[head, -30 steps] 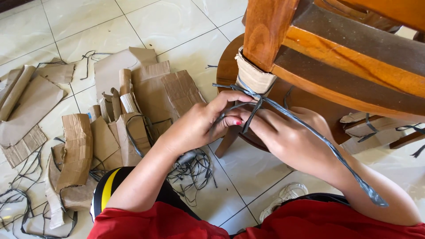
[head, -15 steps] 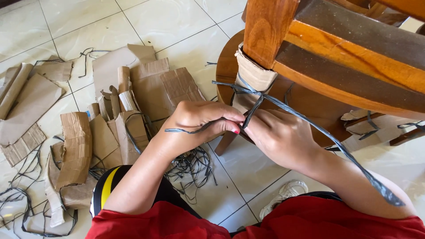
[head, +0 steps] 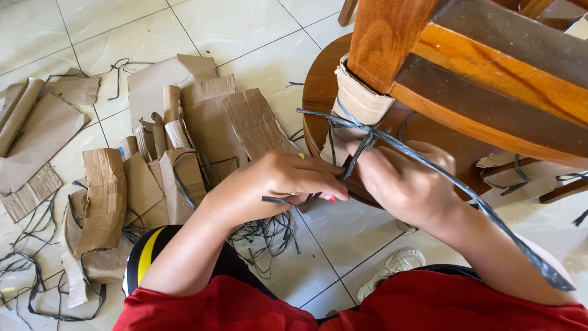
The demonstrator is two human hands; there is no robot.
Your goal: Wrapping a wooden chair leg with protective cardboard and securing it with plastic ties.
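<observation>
My left hand (head: 285, 181) is curled shut, fingertips pinched together on the thin grey-black plastic strap (head: 429, 178), holding a short loose end of it that pokes out leftward just under my knuckles. My right hand (head: 401, 181) sits just beside it, touching it at the fingertips, and its fingers are closed on the same strap right below the knot. That knot lies against the brown corrugated cardboard sleeve (head: 361, 101) wrapped around the leg of the orange-brown wooden chair (head: 490, 67), at the far side of both hands. From the knot one long tail of the strap runs near and to the right, crossing over my right forearm and ending close to the right edge of the view. The wrapped leg stands over a round dark wooden tabletop (head: 321, 92) lying low by the floor.

To the left, on the pale tiled floor (head: 245, 30), lies a spread of torn brown cardboard pieces (head: 202, 129), some flat, some rolled or folded, with more of the dark straps looped among them. A tangle of cut black strap offcuts (head: 266, 236) lies on the tiles just under my left wrist. A white shoe (head: 392, 273) shows near my right elbow. On the right, past the chair rail, further cardboard-wrapped wooden parts (head: 520, 178) lie bound with the same strapping.
</observation>
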